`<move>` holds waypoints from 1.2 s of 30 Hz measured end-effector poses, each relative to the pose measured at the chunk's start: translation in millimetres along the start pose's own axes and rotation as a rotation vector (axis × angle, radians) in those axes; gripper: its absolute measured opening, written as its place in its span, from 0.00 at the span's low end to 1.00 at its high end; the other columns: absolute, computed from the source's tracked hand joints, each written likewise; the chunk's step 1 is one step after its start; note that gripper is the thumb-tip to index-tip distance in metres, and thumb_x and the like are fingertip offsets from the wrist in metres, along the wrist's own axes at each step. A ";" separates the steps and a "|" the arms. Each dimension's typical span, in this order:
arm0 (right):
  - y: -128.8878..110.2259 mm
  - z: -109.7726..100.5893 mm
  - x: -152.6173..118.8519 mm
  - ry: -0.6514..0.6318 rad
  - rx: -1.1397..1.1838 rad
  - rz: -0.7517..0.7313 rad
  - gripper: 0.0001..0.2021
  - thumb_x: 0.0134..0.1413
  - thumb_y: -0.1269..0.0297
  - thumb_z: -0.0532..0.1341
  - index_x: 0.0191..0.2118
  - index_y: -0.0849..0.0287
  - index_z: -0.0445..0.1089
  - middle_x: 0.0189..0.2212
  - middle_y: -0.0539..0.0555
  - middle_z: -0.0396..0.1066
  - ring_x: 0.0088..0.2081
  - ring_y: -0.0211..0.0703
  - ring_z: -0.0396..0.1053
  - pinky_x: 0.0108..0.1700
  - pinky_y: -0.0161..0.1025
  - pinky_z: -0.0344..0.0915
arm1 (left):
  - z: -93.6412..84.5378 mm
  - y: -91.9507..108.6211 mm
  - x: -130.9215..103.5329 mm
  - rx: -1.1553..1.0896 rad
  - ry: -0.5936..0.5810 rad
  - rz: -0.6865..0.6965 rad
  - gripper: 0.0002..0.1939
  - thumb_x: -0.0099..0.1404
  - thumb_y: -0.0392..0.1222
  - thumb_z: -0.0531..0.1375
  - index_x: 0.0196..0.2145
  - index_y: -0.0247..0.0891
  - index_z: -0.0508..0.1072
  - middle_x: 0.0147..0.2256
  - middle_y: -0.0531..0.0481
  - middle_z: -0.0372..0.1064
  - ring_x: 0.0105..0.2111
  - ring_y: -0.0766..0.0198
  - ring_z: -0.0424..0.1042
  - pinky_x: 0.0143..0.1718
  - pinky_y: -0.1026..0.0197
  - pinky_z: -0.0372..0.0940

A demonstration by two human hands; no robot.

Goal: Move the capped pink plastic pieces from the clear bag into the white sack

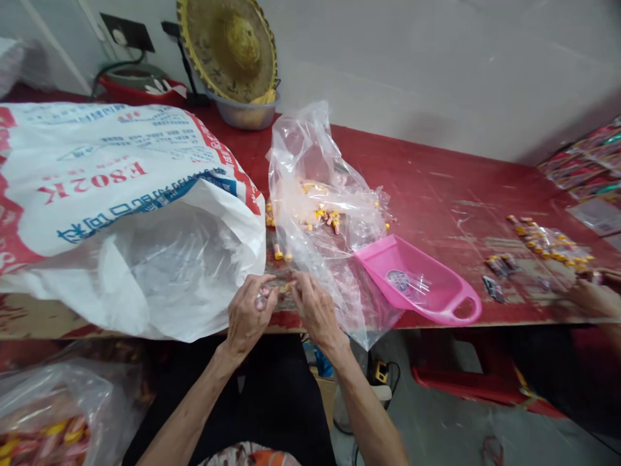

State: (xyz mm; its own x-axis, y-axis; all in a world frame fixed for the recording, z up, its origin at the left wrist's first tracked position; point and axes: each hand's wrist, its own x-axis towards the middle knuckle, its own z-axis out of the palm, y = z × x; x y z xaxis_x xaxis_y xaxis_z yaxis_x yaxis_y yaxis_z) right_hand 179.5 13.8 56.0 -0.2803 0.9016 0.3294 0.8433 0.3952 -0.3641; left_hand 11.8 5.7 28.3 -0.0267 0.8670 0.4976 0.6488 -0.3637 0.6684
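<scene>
My left hand (248,312) is at the front edge of the red table, its fingers curled around a small shiny pinkish piece (262,299) whose kind I cannot make out. Just to its right, my right hand (314,307) has its fingertips drawn together beside a speck of yellow; what they hold is hidden. Beyond the hands lies a small yellow-capped tube (277,251). A clear plastic bag (310,145) rests behind my right hand, with several more yellow-and-pink tubes (334,220) in and around it.
A white printed sack (121,149) gapes at left. A pink scoop (436,291) lies at right, near grouped tubes (553,243) and a co-worker's hand (594,294). A straw hat (228,45) leans in a basin (247,115). Below left is a bag of yellow-and-pink pieces (48,433).
</scene>
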 end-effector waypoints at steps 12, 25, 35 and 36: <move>-1.6 15.1 -13.8 0.184 0.062 -0.093 0.17 0.79 0.67 0.48 0.59 0.58 0.71 0.45 0.57 0.78 0.45 0.43 0.79 0.45 0.37 0.75 | 7.0 -11.3 -12.1 0.067 -0.022 0.076 0.14 0.77 0.39 0.54 0.56 0.41 0.73 0.44 0.47 0.79 0.40 0.57 0.74 0.45 0.56 0.67; 8.8 20.7 -26.7 0.194 0.057 -0.035 0.16 0.77 0.65 0.52 0.60 0.59 0.72 0.43 0.58 0.82 0.39 0.42 0.80 0.40 0.36 0.75 | 0.6 -7.2 -19.7 0.105 -0.090 0.127 0.10 0.73 0.38 0.59 0.48 0.44 0.79 0.47 0.44 0.74 0.45 0.54 0.71 0.49 0.51 0.66; 9.1 22.6 -29.3 0.136 0.074 0.008 0.20 0.76 0.66 0.53 0.67 0.56 0.70 0.46 0.59 0.81 0.43 0.45 0.80 0.44 0.39 0.76 | 1.9 -13.2 -15.9 -0.043 -0.079 0.155 0.11 0.77 0.39 0.56 0.54 0.44 0.71 0.40 0.50 0.75 0.36 0.61 0.74 0.43 0.59 0.72; 9.3 21.9 -29.3 0.145 0.088 0.021 0.21 0.76 0.66 0.53 0.68 0.56 0.68 0.47 0.59 0.81 0.43 0.45 0.80 0.46 0.39 0.76 | 0.6 -13.3 -16.4 -0.036 -0.065 0.141 0.10 0.77 0.40 0.57 0.54 0.44 0.71 0.41 0.49 0.76 0.37 0.60 0.75 0.45 0.57 0.72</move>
State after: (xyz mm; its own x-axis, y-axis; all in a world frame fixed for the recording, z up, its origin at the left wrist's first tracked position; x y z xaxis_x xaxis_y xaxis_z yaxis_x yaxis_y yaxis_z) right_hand 185.5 -5.1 24.0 -0.1886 0.8778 0.4403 0.8033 0.3958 -0.4450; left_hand 4.1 -3.5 10.9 0.1129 0.8265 0.5515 0.6150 -0.4941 0.6145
